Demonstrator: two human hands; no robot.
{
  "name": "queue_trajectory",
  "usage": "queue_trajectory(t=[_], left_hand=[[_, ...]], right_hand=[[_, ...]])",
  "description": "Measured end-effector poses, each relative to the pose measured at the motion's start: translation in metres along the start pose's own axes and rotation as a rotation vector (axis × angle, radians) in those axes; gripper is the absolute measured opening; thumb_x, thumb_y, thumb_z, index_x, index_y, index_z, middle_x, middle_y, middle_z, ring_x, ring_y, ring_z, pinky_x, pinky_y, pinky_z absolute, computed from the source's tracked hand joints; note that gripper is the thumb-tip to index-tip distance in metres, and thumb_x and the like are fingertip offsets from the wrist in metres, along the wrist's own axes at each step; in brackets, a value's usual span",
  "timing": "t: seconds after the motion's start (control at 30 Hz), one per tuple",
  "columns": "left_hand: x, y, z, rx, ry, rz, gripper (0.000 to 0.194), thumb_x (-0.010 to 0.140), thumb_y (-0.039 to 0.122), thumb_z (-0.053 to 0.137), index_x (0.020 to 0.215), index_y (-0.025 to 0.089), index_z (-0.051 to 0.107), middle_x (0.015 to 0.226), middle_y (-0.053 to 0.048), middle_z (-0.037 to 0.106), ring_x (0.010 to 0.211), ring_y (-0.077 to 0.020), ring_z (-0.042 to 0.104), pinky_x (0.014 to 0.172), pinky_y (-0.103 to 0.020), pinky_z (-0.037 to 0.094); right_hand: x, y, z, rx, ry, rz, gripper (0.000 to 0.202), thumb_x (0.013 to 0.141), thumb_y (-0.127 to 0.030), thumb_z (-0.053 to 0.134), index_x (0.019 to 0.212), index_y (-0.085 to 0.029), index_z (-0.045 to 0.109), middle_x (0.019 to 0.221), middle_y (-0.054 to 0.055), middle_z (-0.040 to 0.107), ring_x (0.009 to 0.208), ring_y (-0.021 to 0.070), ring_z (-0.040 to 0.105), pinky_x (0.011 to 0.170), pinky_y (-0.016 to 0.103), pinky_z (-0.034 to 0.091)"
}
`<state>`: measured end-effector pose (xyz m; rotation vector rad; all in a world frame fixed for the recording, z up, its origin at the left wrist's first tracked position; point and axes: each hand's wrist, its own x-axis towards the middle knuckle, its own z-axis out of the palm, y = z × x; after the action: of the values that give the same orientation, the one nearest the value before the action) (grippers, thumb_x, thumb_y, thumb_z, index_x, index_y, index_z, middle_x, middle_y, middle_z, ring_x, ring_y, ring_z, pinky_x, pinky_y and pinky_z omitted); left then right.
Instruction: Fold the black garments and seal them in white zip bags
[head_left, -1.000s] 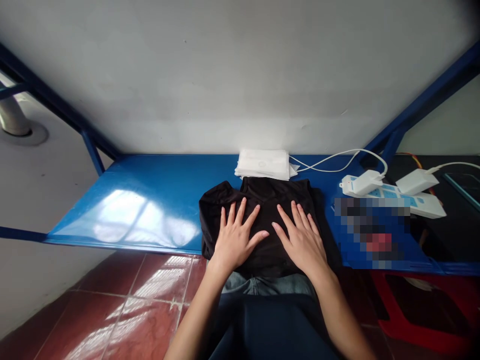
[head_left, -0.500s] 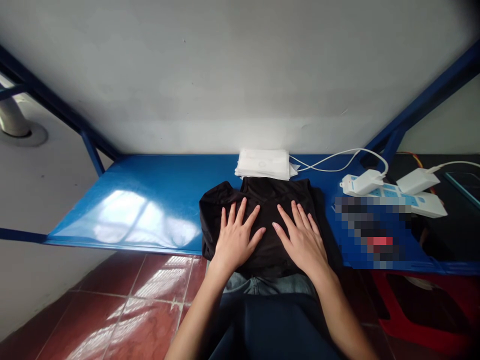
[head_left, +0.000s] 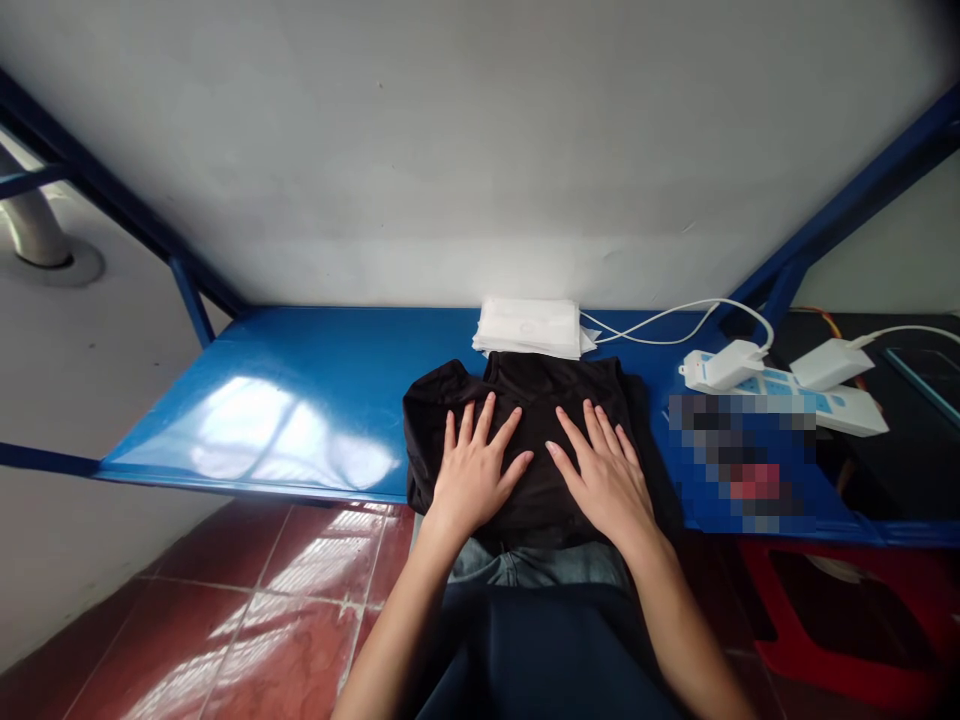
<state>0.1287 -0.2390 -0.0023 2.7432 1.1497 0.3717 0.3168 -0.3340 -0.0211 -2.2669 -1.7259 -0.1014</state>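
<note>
A black garment (head_left: 544,480), partly folded, lies across the front edge of a blue metal shelf (head_left: 345,350) and hangs a little over my lap. My left hand (head_left: 472,480) rests flat on its left half, fingers spread. Flat on the right half lies my right hand (head_left: 609,480), with its fingers apart too. Neither hand grips the cloth. The garment's exact kind is hard to make out, as the hands cover part of it.
Behind the garment sits a stack of white tissue-like sheets (head_left: 529,328) against the wall. A white power strip (head_left: 847,405) with plugged-in chargers and cables lies at the right, beside a blurred-out patch. Below it is a red plastic stool (head_left: 795,660). Blue frame bars slope down at both sides.
Both hands stay flat on the black garment in the same place. The view has shifted very slightly.
</note>
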Motion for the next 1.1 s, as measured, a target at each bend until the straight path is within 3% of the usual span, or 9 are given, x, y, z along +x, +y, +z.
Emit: queue_trajectory(t=[0.23,0.43,0.53,0.63,0.73,0.8,0.87,0.97,1.1], left_hand=[[0.001,-0.001,0.001,-0.022,0.004,-0.011,0.061,0.103,0.057,0.047,0.16,0.038,0.037,0.173,-0.003,0.023,0.158,-0.0379,0.024,0.127,-0.065,0.023],[0.001,-0.003,-0.005,-0.041,0.014,-0.02,0.055,0.103,0.056,0.047,0.155,0.035,0.046,0.17,-0.005,0.032,0.154,-0.0373,0.033,0.125,-0.063,0.026],[0.019,-0.009,-0.017,-0.061,0.017,-0.033,0.05,0.104,0.05,0.05,0.151,0.031,0.051,0.155,-0.009,0.054,0.141,-0.0351,0.051,0.116,-0.057,0.041],[0.058,-0.023,-0.025,-0.114,0.032,-0.047,0.056,0.102,0.041,0.056,0.155,0.025,0.045,0.129,-0.013,0.069,0.118,-0.0323,0.066,0.098,-0.046,0.053],[0.097,-0.041,-0.022,-0.243,0.069,-0.021,0.047,0.097,0.033,0.064,0.143,0.02,0.056,0.121,-0.013,0.068,0.107,-0.0277,0.068,0.092,-0.037,0.054],[0.111,-0.053,-0.017,-0.295,0.085,-0.003,0.033,0.094,0.032,0.067,0.126,0.02,0.066,0.117,-0.01,0.067,0.098,-0.0234,0.068,0.089,-0.033,0.054],[0.115,-0.061,-0.013,-0.317,0.109,0.0,0.028,0.093,0.033,0.067,0.119,0.021,0.068,0.116,-0.008,0.065,0.086,-0.0188,0.067,0.085,-0.031,0.054],[0.111,-0.067,-0.01,-0.361,0.147,0.019,0.027,0.092,0.028,0.067,0.117,0.021,0.067,0.119,-0.007,0.064,0.082,-0.0162,0.065,0.084,-0.03,0.054],[0.107,-0.066,-0.012,-0.426,0.153,0.07,0.021,0.087,0.016,0.065,0.107,0.021,0.068,0.111,-0.005,0.071,0.1,-0.0213,0.067,0.092,-0.031,0.052]], right_hand=[[0.001,0.002,-0.001,0.055,-0.031,0.011,0.059,0.107,-0.053,0.039,0.161,-0.029,0.038,0.172,0.011,0.025,0.158,0.032,0.027,0.125,0.056,0.03],[0.009,0.029,-0.024,0.352,-0.171,0.049,0.067,0.104,-0.06,0.043,0.164,-0.033,0.028,0.175,0.012,0.012,0.158,0.0333,0.023,0.121,0.055,0.038],[0.029,0.057,-0.033,0.568,-0.181,0.071,0.07,0.102,-0.06,0.048,0.164,-0.036,0.025,0.176,0.013,0.005,0.147,0.0323,0.048,0.113,0.047,0.049],[0.058,0.087,-0.031,0.686,-0.123,0.122,0.081,0.095,-0.059,0.059,0.164,-0.032,0.026,0.17,0.02,0.022,0.106,0.0247,0.075,0.094,0.041,0.06],[0.079,0.105,-0.016,0.575,-0.007,0.187,0.09,0.083,-0.064,0.07,0.156,-0.019,0.043,0.141,0.021,0.059,0.078,0.021,0.073,0.085,0.044,0.061],[0.084,0.108,-0.005,0.507,0.086,0.207,0.087,0.079,-0.067,0.072,0.147,-0.015,0.055,0.125,0.018,0.067,0.069,0.0193,0.067,0.083,0.044,0.06],[0.082,0.107,0.002,0.512,0.164,0.173,0.08,0.081,-0.067,0.07,0.14,-0.014,0.061,0.124,0.017,0.067,0.062,0.0162,0.062,0.078,0.042,0.059],[0.076,0.104,0.004,0.545,0.241,0.103,0.065,0.085,-0.061,0.068,0.132,-0.015,0.067,0.13,0.017,0.062,0.065,0.0154,0.062,0.077,0.04,0.059],[0.073,0.101,-0.008,0.559,0.36,0.033,0.033,0.09,-0.046,0.064,0.108,-0.02,0.075,0.133,0.015,0.059,0.104,0.0263,0.066,0.094,0.045,0.056]])
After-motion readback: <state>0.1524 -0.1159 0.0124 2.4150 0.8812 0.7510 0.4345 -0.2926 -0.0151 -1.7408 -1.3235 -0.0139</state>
